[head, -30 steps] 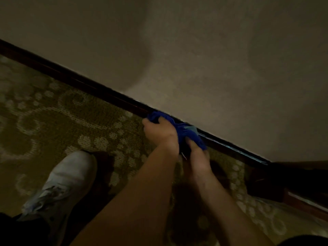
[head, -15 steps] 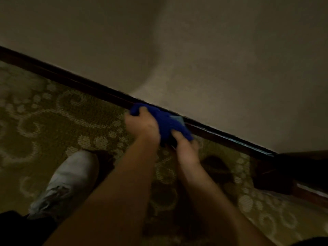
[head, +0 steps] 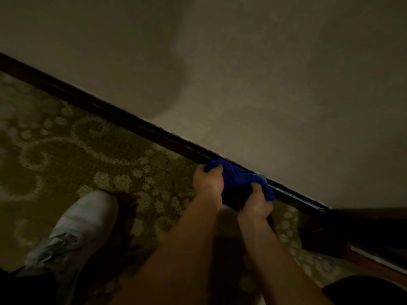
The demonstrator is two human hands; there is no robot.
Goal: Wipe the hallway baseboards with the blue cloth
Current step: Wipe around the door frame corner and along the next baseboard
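Observation:
A bunched blue cloth (head: 236, 178) lies pressed against the dark wooden baseboard (head: 123, 121), which runs diagonally from upper left to lower right under a beige wall. My left hand (head: 208, 183) grips the cloth's left end with curled fingers. My right hand (head: 255, 205) grips its right end, thumb curled over the fabric. Both forearms reach up from the bottom of the view. The stretch of baseboard behind the cloth is hidden.
Olive patterned carpet (head: 88, 159) covers the floor. My white sneaker (head: 72, 236) stands at lower left. A dark wooden door frame or trim (head: 363, 230) meets the baseboard at the lower right. The light is dim.
The cloth and both hands slid left along the baseboard, then back to the right. Both hands kept their hold on the cloth.

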